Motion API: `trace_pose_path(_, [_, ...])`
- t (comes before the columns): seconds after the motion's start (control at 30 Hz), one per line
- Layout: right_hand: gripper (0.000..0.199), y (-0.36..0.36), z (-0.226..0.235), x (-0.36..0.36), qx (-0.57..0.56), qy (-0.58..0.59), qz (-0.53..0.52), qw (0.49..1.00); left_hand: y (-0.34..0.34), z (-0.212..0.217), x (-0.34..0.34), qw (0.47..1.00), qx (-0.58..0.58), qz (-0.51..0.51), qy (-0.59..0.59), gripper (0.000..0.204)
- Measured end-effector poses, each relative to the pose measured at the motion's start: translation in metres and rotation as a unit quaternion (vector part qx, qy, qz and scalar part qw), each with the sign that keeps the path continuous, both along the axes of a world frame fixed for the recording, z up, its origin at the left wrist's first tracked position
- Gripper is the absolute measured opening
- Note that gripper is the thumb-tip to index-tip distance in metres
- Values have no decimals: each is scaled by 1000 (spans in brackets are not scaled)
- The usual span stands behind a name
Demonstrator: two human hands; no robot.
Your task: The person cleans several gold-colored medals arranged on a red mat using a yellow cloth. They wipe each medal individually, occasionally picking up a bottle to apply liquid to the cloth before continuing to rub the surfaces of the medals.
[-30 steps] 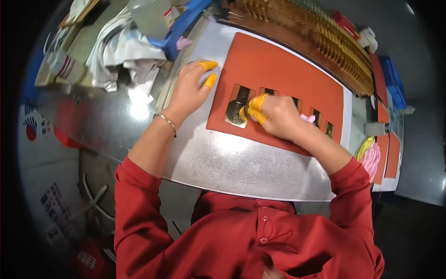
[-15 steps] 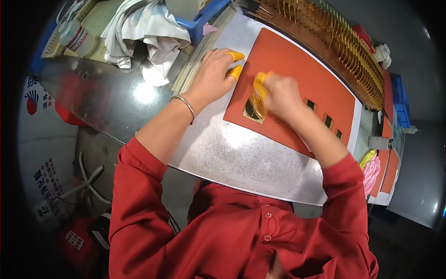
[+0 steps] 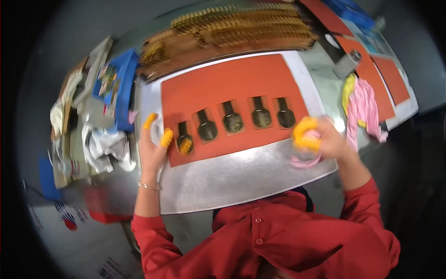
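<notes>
Head view: I found five dark, round-headed flat parts [image 3: 232, 117] lying in a row on the orange rubbery mat [image 3: 232, 83], none lifted off. The left hand [image 3: 155, 146], open with yellow finger cots, touched the leftmost part. The right hand [image 3: 320, 138] gripped a crumpled pink cloth [image 3: 304, 160] over the steel bench [image 3: 232, 179].

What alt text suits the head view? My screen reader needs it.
A person's left hand with yellow fingertip covers touches the leftmost of five dark parts on an orange mat; the right hand grips a pink cloth.
</notes>
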State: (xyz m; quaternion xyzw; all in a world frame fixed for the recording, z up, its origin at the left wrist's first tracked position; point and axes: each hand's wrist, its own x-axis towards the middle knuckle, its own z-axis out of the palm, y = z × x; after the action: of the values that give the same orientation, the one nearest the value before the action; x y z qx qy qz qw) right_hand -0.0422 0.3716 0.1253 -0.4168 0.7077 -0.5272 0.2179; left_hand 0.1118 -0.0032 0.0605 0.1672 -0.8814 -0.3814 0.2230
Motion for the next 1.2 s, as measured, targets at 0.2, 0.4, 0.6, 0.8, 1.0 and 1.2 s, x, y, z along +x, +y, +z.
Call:
trace_pose_path(0.2, [10,101,-73,-128,-134,-194,-294,926,175,43,-97,907,-204,-355,-96,106])
trace_pose_path(0.4, [11,89,-94,-131,-136,-192,-268,934,220,15,-151,895,-234,-337,-175,104])
trace_pose_path(0.6, [13,86,-91,-132,-74,-137,-276,948,236,36,-146,892,-221,-337,-205,90])
trace_pose_path(0.8, [11,86,-91,-130,-105,-167,-271,942,252,58,-153,779,-438,-424,-149,55])
trace_pose_path(1.0, [11,89,-86,-130,-115,-170,-263,943,251,68,-161,901,-128,-391,-138,68])
trace_pose_path(1.2, [12,89,-86,-128,-137,-160,-256,943,202,27,-147,899,-255,-317,-162,100])
